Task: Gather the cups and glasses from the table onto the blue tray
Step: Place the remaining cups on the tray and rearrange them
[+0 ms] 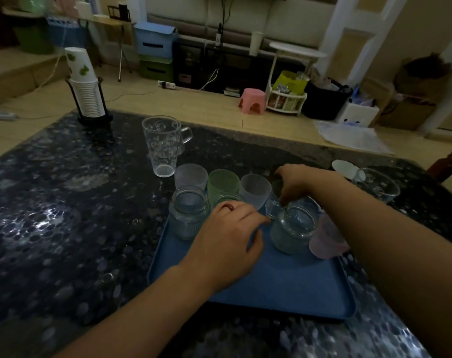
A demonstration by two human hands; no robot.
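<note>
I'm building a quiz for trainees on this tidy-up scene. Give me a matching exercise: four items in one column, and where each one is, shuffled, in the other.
Items
1. tall clear mug
2. green frosted cup
3. stack of paper cups
4. pink stool

Places
A. in a black holder at the table's far left corner
B. on the floor beyond the table
C. in the far row on the blue tray
D. on the table, just beyond the tray's far left corner

Pairs: 1-D, 2-C, 3-A, 4-B
</note>
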